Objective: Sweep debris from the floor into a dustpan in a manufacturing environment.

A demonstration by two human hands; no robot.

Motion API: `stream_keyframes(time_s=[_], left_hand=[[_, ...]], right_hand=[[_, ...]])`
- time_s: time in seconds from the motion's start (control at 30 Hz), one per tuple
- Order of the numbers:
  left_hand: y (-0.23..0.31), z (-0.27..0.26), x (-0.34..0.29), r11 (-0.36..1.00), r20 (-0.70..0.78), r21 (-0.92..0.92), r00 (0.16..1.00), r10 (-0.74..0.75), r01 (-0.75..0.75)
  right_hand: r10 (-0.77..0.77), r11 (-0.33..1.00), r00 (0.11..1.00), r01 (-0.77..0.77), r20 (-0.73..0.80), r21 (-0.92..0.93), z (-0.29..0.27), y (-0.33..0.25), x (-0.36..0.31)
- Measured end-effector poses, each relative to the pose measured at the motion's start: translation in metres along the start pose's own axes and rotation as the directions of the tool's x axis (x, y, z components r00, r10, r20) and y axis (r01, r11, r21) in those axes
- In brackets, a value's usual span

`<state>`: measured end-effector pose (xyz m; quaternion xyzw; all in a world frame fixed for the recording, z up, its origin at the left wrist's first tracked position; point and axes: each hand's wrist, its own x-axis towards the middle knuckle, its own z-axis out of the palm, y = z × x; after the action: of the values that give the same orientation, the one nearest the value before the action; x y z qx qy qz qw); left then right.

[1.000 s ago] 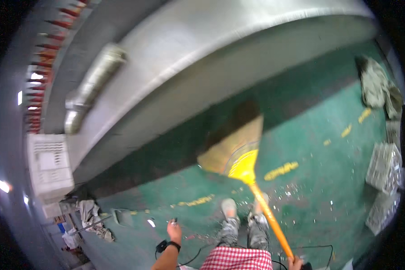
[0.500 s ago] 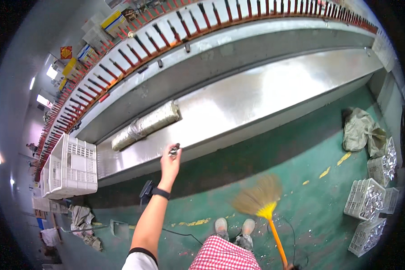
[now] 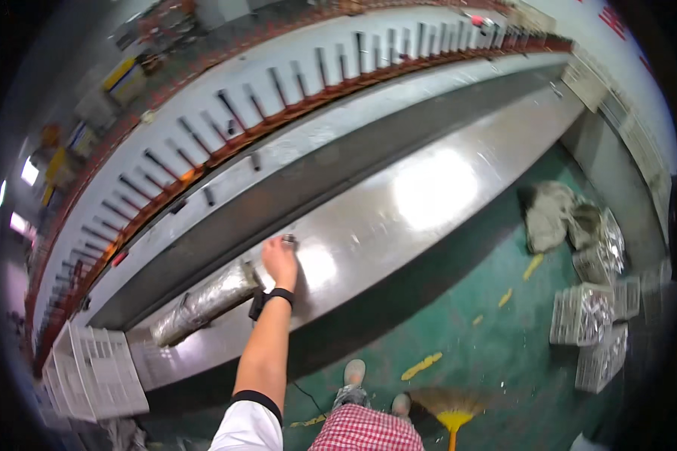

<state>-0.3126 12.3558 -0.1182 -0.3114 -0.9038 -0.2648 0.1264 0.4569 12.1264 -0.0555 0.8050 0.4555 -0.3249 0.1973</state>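
Note:
My left hand [image 3: 278,261] reaches over the long metal bench [image 3: 368,218], its fingers closed around a small shiny metal piece [image 3: 289,240] whose kind I cannot make out. A dark band circles that wrist. Just left of the hand, a long roll [image 3: 203,304] in shiny wrapping lies along the bench. By my feet, the broom [image 3: 453,418], with a yellow neck and tan bristles, has its handle running out past the lower edge. My right hand is out of the picture.
Behind the bench, a rack [image 3: 278,113] carries a row of upright dark and red rods. Stacked white crates [image 3: 98,372] stand at the bench's left end. On the green floor at right are a sack [image 3: 547,218] and crates of shiny pieces [image 3: 581,316].
My left hand has moved from beyond the bench's front edge to above its surface, right of the roll. The view has shifted, and the broom now appears lower.

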Motion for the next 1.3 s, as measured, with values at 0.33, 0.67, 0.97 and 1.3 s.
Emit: stream_keyframes(time_s=[0.33,0.67,0.97,1.3], left_hand=[[0.033,-0.073,-0.092,0.894,0.245,-0.362,0.898,0.365,-0.264],[0.016,-0.185,-0.253,0.975,0.976,-0.084,-0.179,0.122,0.203],[0.071,-0.097,-0.190,0.893,0.944,0.269,-0.282,-0.170,0.362],[0.337,0.019,-0.192,0.925,0.976,0.106,-0.217,-0.026,0.365]], right_hand=[[-0.238,0.969,0.968,0.231,0.082,0.088,0.138,-0.110,0.086],[0.381,0.802,0.858,-0.493,0.346,0.338,0.267,-0.015,0.058],[0.509,0.558,0.610,-0.771,0.608,0.307,0.232,0.050,-0.135],[0.174,0.749,0.983,-0.092,-0.061,0.657,0.008,-0.051,0.105]])
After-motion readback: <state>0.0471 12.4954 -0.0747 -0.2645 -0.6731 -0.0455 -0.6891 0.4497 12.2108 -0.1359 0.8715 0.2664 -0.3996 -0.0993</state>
